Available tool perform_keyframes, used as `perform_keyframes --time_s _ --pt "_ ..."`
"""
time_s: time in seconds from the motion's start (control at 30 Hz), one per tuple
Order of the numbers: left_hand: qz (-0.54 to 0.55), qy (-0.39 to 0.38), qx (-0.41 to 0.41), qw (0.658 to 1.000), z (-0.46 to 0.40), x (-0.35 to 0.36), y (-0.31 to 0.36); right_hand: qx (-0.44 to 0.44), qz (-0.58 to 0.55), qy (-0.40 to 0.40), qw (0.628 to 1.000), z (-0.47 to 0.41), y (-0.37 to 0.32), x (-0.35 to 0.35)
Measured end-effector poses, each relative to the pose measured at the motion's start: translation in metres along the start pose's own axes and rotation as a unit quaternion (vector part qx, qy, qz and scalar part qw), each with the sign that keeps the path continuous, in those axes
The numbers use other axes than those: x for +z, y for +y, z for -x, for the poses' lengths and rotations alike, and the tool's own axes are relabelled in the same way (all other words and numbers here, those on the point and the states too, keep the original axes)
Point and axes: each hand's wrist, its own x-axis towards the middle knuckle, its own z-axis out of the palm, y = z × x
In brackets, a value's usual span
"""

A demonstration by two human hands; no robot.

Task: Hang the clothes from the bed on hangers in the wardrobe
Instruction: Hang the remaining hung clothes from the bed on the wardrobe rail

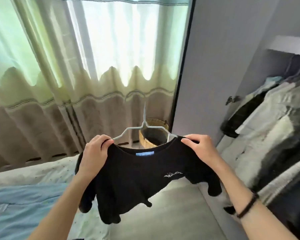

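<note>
A black shirt [142,172] is gripped at both shoulders by the left hand [93,155] and right hand [202,149], so it seats squarely on the hanger [143,129].

Both hands, left [93,153] and right [200,149], pinch black shirt [137,179] collar over pale hanger [143,126].

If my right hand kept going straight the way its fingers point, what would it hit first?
Probably the light wire hanger, just beyond the black T-shirt collar that the right hand pinches; after that the left hand. Depth is unclear.
</note>
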Motion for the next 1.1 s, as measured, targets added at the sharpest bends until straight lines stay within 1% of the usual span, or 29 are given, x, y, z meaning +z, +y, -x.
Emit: perform_keyframes --time_s 0.1,0.17,0.27,0.37,0.43,0.47,0.5,0.57,0.63,0.73,0.83,1.0,1.03,1.1 --pt "0.017 -0.031 0.054 0.998 -0.031 0.036 0.017 0.043 0.000 0.065 0.997 0.002 0.016 -0.028" --pt "0.033 -0.062 0.118 0.991 -0.055 0.059 0.034 0.065 -0.008 0.147 0.987 0.005 0.026 -0.045" --pt "0.054 -0.104 0.191 0.975 -0.088 0.084 0.060 0.089 0.014 0.253 0.963 0.013 0.027 -0.061" --pt "0.087 -0.131 0.254 0.954 -0.113 0.109 0.083 0.061 0.065 0.373 0.923 0.022 0.020 -0.077" --pt "0.113 -0.143 0.290 0.939 -0.123 0.127 0.099 0.039 0.103 0.422 0.900 0.031 0.020 -0.087" --pt "0.124 -0.149 0.306 0.932 -0.125 0.136 0.108 0.049 0.122 0.419 0.898 0.035 0.023 -0.092" --pt "0.134 -0.155 0.320 0.925 -0.126 0.145 0.116 0.080 0.139 0.400 0.903 0.041 0.027 -0.097" --pt "0.154 -0.161 0.345 0.912 -0.128 0.161 0.136 0.156 0.157 0.336 0.916 0.055 0.036 -0.105" --pt "0.171 -0.172 0.360 0.901 -0.128 0.177 0.158 0.207 0.157 0.298 0.918 0.070 0.044 -0.111" --pt "0.189 -0.203 0.372 0.886 -0.125 0.203 0.189 0.238 0.177 0.300 0.907 0.090 0.055 -0.121" --pt "0.192 -0.260 0.375 0.869 -0.119 0.237 0.219 0.269 0.170 0.310 0.896 0.107 0.063 -0.141" --pt "0.178 -0.347 0.366 0.845 -0.092 0.291 0.252 0.373 0.165 0.281 0.869 0.129 0.092 -0.163" --pt "0.175 -0.368 0.369 0.835 -0.084 0.300 0.258 0.391 0.159 0.285 0.861 0.135 0.099 -0.166" --pt "0.157 -0.425 0.384 0.804 -0.071 0.321 0.272 0.427 0.157 0.296 0.840 0.149 0.114 -0.174"
